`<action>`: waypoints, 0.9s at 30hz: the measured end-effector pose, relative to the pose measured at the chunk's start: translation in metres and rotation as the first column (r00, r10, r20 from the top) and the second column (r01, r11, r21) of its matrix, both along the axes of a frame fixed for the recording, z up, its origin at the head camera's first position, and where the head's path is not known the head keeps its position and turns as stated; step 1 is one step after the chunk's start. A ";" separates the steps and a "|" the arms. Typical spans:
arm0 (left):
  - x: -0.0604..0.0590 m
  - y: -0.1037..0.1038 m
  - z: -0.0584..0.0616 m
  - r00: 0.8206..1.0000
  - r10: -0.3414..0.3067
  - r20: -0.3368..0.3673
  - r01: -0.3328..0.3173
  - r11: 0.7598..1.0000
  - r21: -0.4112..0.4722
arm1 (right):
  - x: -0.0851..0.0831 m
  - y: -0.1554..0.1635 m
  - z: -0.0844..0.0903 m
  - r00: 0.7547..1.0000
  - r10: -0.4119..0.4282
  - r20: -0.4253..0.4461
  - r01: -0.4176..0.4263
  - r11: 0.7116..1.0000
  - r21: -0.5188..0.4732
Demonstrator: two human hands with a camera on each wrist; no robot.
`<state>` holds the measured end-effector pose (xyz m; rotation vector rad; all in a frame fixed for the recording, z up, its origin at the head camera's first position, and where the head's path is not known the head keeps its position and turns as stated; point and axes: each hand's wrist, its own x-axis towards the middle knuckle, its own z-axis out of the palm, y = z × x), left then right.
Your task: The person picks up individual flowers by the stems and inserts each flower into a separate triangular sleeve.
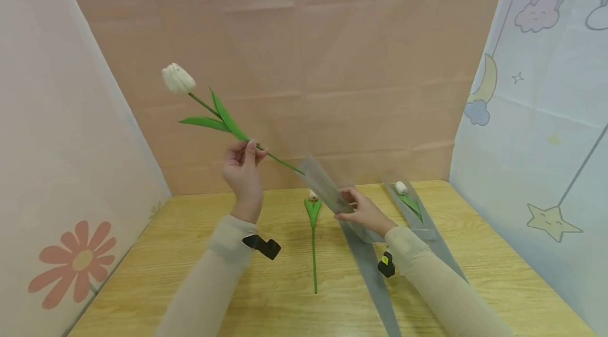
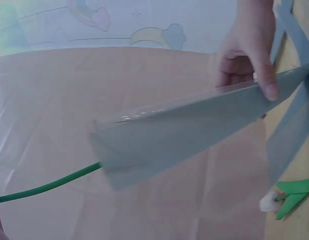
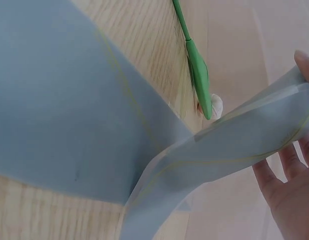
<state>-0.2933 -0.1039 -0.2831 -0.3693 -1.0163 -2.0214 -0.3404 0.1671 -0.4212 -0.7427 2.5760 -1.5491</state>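
A white artificial tulip (image 1: 179, 78) with green leaves slants down to the right in the head view. My left hand (image 1: 243, 171) pinches its stem just below the leaves. In the left wrist view the stem (image 2: 49, 186) runs into the wide mouth of a translucent grey flower sleeve (image 2: 184, 130). My right hand (image 1: 362, 211) grips that sleeve lower down, thumb on one side and fingers on the other, with its mouth raised toward the left hand. The stem's lower end is hidden by the sleeve.
Between my arms a second white tulip (image 1: 313, 242) lies on the wooden table (image 1: 285, 305). Another grey sleeve (image 1: 375, 284) lies beneath my right hand. Farther right, a sleeved tulip (image 1: 410, 202) rests near the back edge. Cloth backdrops (image 1: 304, 63) stand behind and at both sides.
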 end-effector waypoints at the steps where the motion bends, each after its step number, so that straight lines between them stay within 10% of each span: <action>1: -0.001 0.002 -0.004 1.000 -0.001 0.014 0.001 1.000 -0.013 | 0.000 0.000 0.000 1.000 0.002 -0.002 -0.002 1.000 0.000; 12: -0.011 0.019 -0.045 0.955 0.129 0.266 -0.061 0.967 -0.247 | 0.011 -0.005 0.015 1.000 0.009 0.007 -0.009 1.000 0.003; 27: -0.009 0.034 -0.058 0.870 0.205 0.448 -0.048 0.940 -0.336 | 0.001 -0.002 -0.001 1.000 -0.006 0.006 0.006 1.000 -0.026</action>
